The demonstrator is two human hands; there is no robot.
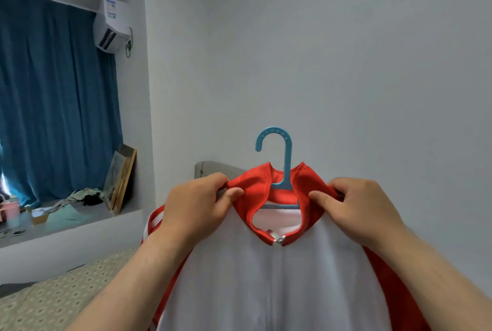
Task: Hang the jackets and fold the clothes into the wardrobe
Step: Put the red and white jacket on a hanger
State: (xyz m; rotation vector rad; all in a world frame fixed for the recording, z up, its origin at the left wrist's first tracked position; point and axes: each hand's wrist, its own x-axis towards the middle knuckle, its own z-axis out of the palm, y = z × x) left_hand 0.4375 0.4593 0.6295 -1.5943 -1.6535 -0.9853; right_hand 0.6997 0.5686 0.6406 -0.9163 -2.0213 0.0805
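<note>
A smooth white zip-up jacket with a red collar (pixel 279 277) hangs between the two hands on a blue moulded plastic hanger (pixel 286 155), whose curved hook rises above the knuckles. The left hand (pixel 197 205) pinches the red shoulder fabric, thumb on top; the right hand (pixel 356 208) pinches the opposite shoulder likewise. A metal zip pull (pixel 279 239) sits below the thumbs, closed at the neck. Behind the left hand shows a grey padded headboard (pixel 213 168); further left hang pleated blue curtains (pixel 53 104), with wooden-framed pictures (pixel 121 179) leaning beside them. A dotted beige bedcover (pixel 53 301) lies under the left forearm.
</note>
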